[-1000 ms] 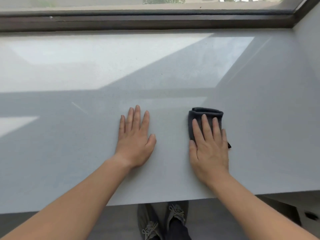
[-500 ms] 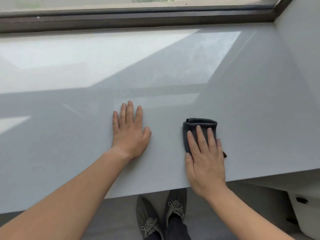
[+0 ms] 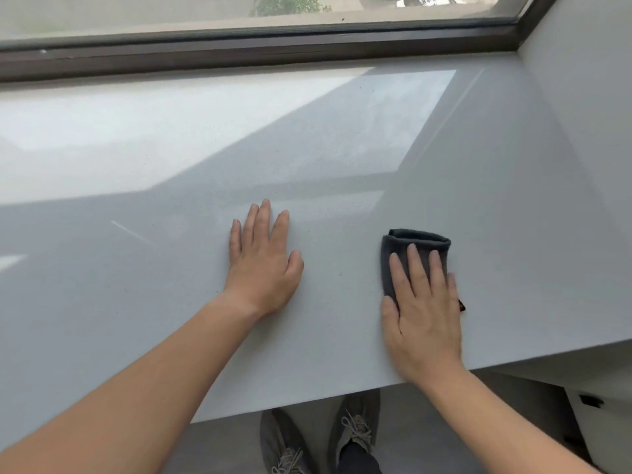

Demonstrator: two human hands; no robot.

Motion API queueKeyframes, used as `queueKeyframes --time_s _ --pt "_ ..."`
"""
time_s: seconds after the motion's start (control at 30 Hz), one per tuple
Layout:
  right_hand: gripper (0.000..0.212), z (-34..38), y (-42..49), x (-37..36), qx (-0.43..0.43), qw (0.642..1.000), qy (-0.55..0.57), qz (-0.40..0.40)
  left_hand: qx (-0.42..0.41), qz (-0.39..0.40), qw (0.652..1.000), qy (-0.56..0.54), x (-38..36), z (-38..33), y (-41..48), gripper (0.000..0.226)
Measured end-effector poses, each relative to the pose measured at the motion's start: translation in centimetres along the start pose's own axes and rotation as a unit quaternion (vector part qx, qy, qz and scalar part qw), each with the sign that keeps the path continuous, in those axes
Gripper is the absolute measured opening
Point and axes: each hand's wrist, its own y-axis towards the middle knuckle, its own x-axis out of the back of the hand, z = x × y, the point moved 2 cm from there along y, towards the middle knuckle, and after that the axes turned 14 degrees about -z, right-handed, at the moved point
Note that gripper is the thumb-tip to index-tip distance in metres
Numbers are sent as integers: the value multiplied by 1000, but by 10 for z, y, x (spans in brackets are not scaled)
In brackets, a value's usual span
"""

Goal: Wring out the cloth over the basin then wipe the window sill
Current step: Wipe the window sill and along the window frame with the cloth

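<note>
The right hand (image 3: 422, 313) presses the folded cloth (image 3: 415, 249) flat, fingers together; the left hand (image 3: 263, 265) braces, fingers together. Even pressure and overlapping strokes should clean the sill (image 3: 136, 268) best.

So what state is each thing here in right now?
Cloth: folded, flat on the sill, pressed under the right hand.
Right hand: flat, fingers spread.
Left hand: flat on the sill, empty.
Window sill: glossy, partly sunlit.
Window: shut.

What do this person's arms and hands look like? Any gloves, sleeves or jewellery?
Both forearms are bare as far as the view shows, with no sleeve. The left hand and the right hand wear no gloves, and no rings, watch or bracelet show. The fingernails look short and unpainted.
</note>
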Motion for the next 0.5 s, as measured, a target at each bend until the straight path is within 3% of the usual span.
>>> queueKeyframes --time_s 0.1,0.17,0.37,0.43,0.5 --pt "63 7 -9 -1 139 989 30 31 -12 -6 1000 -6 -3 -13 12 67" --pt "63 -11 21 -2 182 982 38 44 -12 -13 1000 -11 -4 -22 24 66" --pt "61 -35 190 -20 -8 999 38 23 7 -32 999 -17 -12 -43 68 66" --pt "62 -15 204 -27 17 999 41 14 15 -34 999 -12 -16 -49 80 67" --pt "62 -6 192 -27 126 991 46 25 22 -31 999 -9 -20 -56 88 67"
